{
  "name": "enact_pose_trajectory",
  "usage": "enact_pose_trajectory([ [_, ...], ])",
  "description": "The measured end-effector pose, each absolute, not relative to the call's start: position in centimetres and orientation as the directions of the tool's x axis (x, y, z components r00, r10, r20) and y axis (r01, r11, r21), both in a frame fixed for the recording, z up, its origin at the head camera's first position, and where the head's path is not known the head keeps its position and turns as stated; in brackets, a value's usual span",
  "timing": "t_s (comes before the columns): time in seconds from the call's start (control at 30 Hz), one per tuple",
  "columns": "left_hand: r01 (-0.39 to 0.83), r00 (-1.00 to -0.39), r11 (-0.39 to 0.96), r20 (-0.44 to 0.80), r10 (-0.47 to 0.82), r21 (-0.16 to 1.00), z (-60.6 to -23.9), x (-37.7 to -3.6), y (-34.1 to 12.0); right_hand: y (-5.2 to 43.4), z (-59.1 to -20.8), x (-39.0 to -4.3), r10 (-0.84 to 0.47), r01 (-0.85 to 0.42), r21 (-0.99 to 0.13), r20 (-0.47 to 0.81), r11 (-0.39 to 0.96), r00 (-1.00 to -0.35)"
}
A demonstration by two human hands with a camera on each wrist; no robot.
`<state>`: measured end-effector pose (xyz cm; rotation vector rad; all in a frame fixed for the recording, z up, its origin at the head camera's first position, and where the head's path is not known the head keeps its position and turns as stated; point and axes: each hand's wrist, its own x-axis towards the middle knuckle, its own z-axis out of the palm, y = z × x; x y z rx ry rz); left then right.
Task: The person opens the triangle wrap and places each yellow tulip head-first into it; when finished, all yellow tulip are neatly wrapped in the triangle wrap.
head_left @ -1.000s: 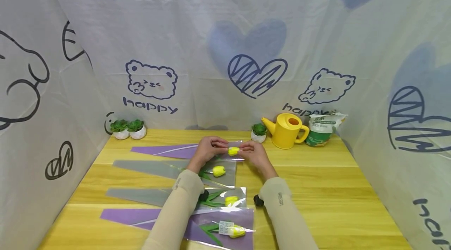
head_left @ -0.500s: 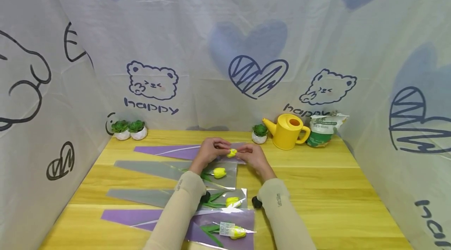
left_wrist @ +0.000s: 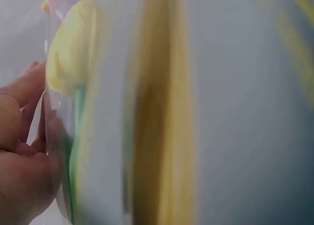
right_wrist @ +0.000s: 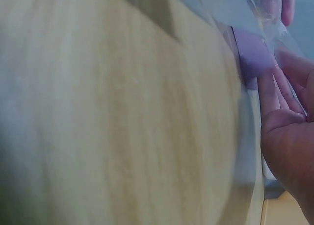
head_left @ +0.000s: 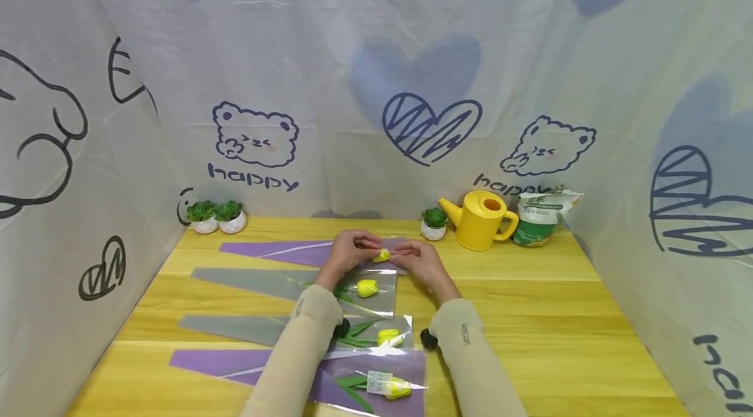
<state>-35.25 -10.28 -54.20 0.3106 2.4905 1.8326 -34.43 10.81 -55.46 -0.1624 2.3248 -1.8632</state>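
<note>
Both hands work at the wide right end of the farthest purple flower sleeve (head_left: 247,249), which has a clear film front. A yellow tulip head (head_left: 382,255) shows between the fingertips, its stem hidden behind my left hand (head_left: 351,252). Thumb and curled fingers of that hand pinch the sleeve beside the bloom. From the other side, my right hand (head_left: 422,263) pinches the film at the sleeve's end. The right wrist view shows purple wrap (right_wrist: 252,53) at the right hand's (right_wrist: 289,132) fingertips. Close to the left wrist camera stands another yellow tulip (left_wrist: 73,48) under film.
Two grey sleeves (head_left: 235,278) and a purple one (head_left: 206,359) lie nearer, each with a yellow tulip, partly beneath the left forearm. Along the back stand potted succulents (head_left: 229,216), a yellow watering can (head_left: 479,224) and a green-white bag (head_left: 536,221). Printed fabric walls surround the wooden table (head_left: 529,338).
The tulip head has shifted slightly left, toward the left hand. The right fingertips have come in closer to it. Nearer sleeves stay where they were.
</note>
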Motion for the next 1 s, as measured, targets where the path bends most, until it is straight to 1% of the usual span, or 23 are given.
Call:
enact_pose_trajectory([
  [0.1, 0.153, -0.98, 0.31, 0.104, 0.17, 0.938, -54.3, -35.3, -10.6, 10.8, -55.6, -34.5, -0.166, 0.002, -0.973, -0.041, 0.231, -0.985],
  [0.23, 0.155, -0.982, 0.363, 0.102, 0.161, 0.919, -54.3, -35.4, -10.9, 10.8, -55.7, -34.4, -0.104, 0.004, -0.975, -0.028, 0.222, -0.994],
  [0.37, 0.154, -0.983, 0.398, 0.099, 0.154, 0.904, -54.1, -35.3, -11.1, 11.0, -56.0, -34.8, -0.047, 0.043, -0.986, -0.051, 0.158, -0.998],
  [0.5, 0.171, -0.98, 0.396, 0.115, 0.163, 0.902, -54.1, -35.4, -11.2, 11.3, -56.2, -35.1, -0.033, 0.058, -0.99, -0.062, 0.127, -0.998],
  [0.6, 0.183, -0.978, 0.399, 0.123, 0.17, 0.899, -54.2, -35.4, -11.2, 11.5, -56.4, -35.0, -0.034, 0.035, -0.985, -0.041, 0.167, -0.999],
  [0.77, 0.178, -0.979, 0.391, 0.12, 0.167, 0.903, -54.3, -35.4, -11.3, 11.8, -56.6, -34.9, -0.051, -0.034, -0.962, 0.021, 0.271, -0.998],
  [0.9, 0.179, -0.979, 0.398, 0.123, 0.163, 0.9, -53.8, -35.1, -11.9, 11.9, -56.5, -34.9, -0.068, -0.06, -0.952, 0.041, 0.301, -0.997],
  [1.0, 0.172, -0.982, 0.443, 0.114, 0.153, 0.88, -53.4, -34.9, -12.7, 12.0, -56.4, -34.8, -0.07, -0.056, -0.946, 0.035, 0.32, -0.997],
])
